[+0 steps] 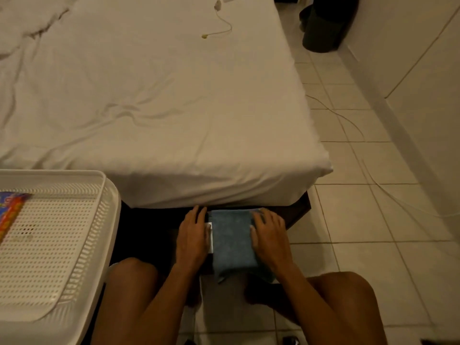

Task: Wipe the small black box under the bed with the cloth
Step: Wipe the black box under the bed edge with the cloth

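Lying between both hands: cloth [234, 241]; left hand [193, 239] fingers flat beside it, right hand [270, 239] fingers spread on it.

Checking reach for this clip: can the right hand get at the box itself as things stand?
Probably not directly: the cloth covers the box under the right hand. Only a sliver shows by the left hand.
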### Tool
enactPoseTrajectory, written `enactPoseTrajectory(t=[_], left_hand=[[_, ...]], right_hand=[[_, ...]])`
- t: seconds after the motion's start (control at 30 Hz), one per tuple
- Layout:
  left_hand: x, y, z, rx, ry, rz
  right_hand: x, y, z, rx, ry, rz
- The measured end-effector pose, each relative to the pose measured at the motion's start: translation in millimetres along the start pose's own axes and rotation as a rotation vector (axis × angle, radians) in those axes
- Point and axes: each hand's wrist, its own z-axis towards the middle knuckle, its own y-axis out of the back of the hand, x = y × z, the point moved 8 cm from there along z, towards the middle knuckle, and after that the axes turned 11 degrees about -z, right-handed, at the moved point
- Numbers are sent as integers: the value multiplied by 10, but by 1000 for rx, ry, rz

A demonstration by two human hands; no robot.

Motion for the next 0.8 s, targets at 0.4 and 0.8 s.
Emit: enactPoseTrajectory(t=[0.4,0.8], left_hand=[[173,-364,-184,30,-63,51],[224,-351,-235,26,-95,79]], right_hand=[[498,-466,-233,151,-45,55],[613,-494,-50,125,-207,60]])
